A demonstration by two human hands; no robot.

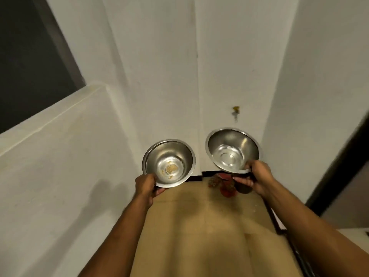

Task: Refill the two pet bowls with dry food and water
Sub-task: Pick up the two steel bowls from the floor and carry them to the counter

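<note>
In the head view, two steel pet bowls were held up in the air in front of a white wall (159,66), one in each hand, well apart from each other and not touching.

The left hand (145,187) gripped the left bowl (168,162) at its near-left rim. The thumb lay curled over the rim's edge on the inside, and the other fingers were tucked under the bowl's outside, so the rim was pinched between thumb and fingers. The rest of the bowl stood out far and right of the hand, its mouth tilted toward the camera. A few tan crumbs and a smear of dry food residue lay on its flat bottom.

The right hand (257,176) held the right bowl (232,150) at its near-right rim. The thumb curled onto the rim from above while the fingers, pressed together, ran beneath the bowl's near edge, their tips showing under it toward the left. This bowl sat higher and farther than the left one, also tilted toward the camera, and its inside looked clean and shiny.

Below the bowls lay a tan floor (199,226), with a red and dark patterned object (223,185) on it at the foot of the wall, partly hidden by the right hand; what it was could not be told. A small brass tap (235,111) stuck out of the wall above the right bowl
</note>
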